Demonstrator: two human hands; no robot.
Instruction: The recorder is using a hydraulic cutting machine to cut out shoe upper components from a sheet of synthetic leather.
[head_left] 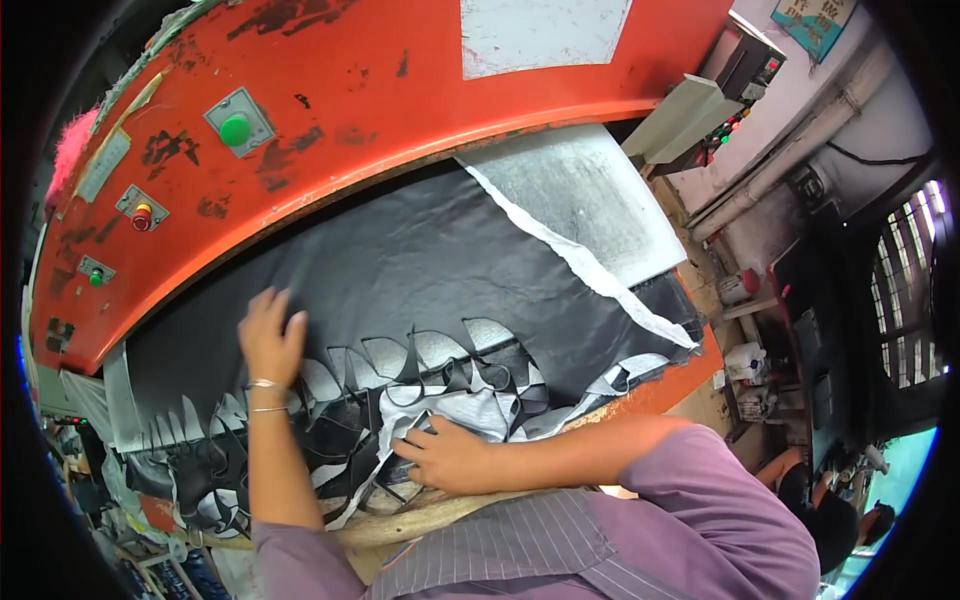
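Observation:
A wide black leather-like sheet with a pale backing lies across the bed under the orange machine. Curved cut-outs line its near edge, where pale surfaces show through. My left hand is over the left part of the sheet, fingers stretched and apart, holding nothing. Along the near edge, cut black-and-white scraps lie tangled and folded. My right hand bends its fingers over a strip of these scraps, close to my body. The undersides of its fingers are hidden.
The orange machine spans the far side, with a green button and a red knob. A pale board shows beyond the sheet's torn white edge. A control box stands far right. Another person is at lower right.

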